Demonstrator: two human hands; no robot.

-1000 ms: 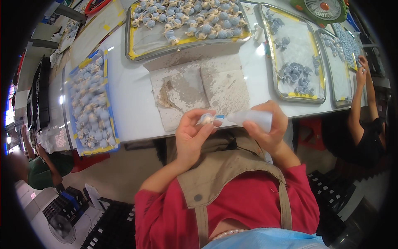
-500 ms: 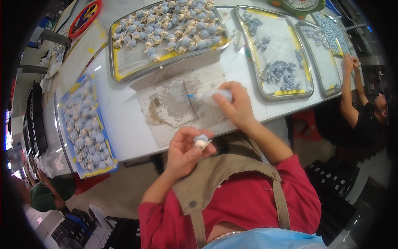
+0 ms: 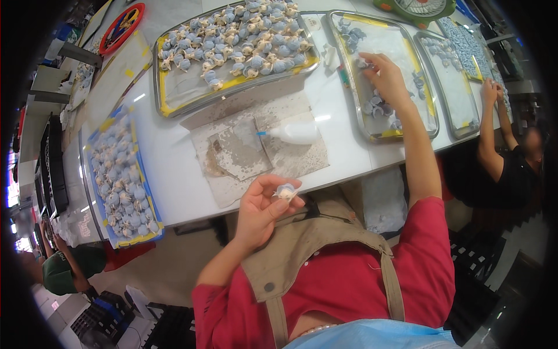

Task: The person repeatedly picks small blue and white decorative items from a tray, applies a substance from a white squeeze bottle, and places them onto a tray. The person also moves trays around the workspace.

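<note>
The little toy (image 3: 286,192) is pinched in the near left hand (image 3: 260,210); far to its right, the right hand (image 3: 385,74) is at a blue piece (image 3: 362,64), I can't tell if gripping.

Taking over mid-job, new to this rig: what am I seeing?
No machine here: these are a person's bare hands, seen from the left of two head-worn fisheye cameras, so straight edges bend. The left hand holds a small blue-and-cream piece. The right hand reaches over a metal tray of blue-grey pieces; whether it grips one is unclear. On the white table, a pale bottle lies on stained cardboard. Beyond, another tray holds similar pieces.
</note>
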